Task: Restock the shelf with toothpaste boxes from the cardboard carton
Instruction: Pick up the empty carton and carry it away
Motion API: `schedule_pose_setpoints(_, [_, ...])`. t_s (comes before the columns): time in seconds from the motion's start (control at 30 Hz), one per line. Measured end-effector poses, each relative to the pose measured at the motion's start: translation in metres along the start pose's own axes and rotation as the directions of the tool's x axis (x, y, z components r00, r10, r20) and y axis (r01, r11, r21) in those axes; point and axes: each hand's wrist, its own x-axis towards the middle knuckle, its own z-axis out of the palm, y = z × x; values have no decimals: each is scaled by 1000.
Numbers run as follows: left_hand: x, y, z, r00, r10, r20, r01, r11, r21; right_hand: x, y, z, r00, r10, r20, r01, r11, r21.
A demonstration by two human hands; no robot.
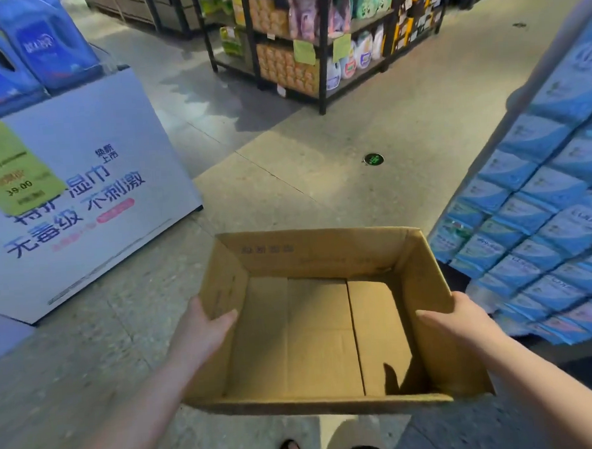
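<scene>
With your left hand (204,327) and right hand (464,313) each pinching a side wall, carry the empty cardboard carton (321,339) at lower centre level.

To my left, a white display stand (80,187) with blue characters sits on the concrete floor (317,137). It has a green price tag (10,167) on its front and blue detergent jugs (48,41) on top. Further off stands a black rack (319,44) of packaged goods, with a round green marker (373,158) set in the floor nearer me.

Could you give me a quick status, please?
Left hand and right hand grip side walls of the open brown cardboard carton. It is empty. Stacked blue packs close on right.
</scene>
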Motion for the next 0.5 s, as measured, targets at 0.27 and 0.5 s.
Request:
schedule_pose_setpoints(0.27, [134, 69, 38, 987, 73, 143, -91, 988, 128, 80, -31, 14, 970, 244, -8, -241, 963, 119])
schedule_pose_setpoints(0.5, [245, 125, 87, 968, 41, 246, -97, 971, 217, 169, -50, 36, 928, 370, 56, -372, 901, 222])
